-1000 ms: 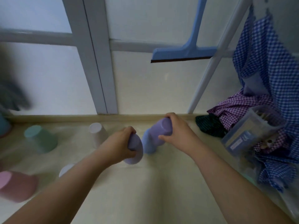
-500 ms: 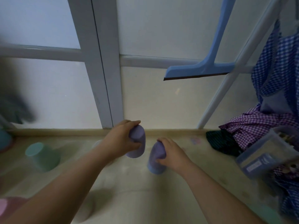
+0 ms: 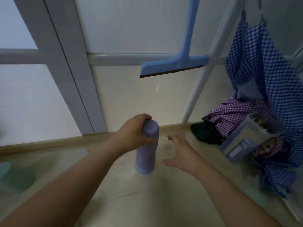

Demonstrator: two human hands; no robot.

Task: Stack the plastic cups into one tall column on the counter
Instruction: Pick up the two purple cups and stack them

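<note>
An upright column of upside-down cups stands mid-counter: a purple top cup [image 3: 150,131] over another purple cup [image 3: 145,156], with a blue cup [image 3: 144,169] at the base. My left hand [image 3: 133,134] grips the top purple cup from the left. My right hand [image 3: 182,153] hovers just right of the column, fingers spread, holding nothing. A teal cup [image 3: 13,176] sits upside down at the far left, blurred. A pale cup [image 3: 80,152] shows faintly behind my left forearm.
The beige counter [image 3: 155,202] ends at a low ledge under frosted window panes. A blue squeegee [image 3: 173,66] hangs above. At the right lie a clear plastic container [image 3: 246,141], purple checked cloth [image 3: 229,113] and hanging blue checked cloth [image 3: 262,79].
My left hand brought its purple cup onto the cups my right hand held, making one column. My right hand let go and opened to the right. The view shifted left.
</note>
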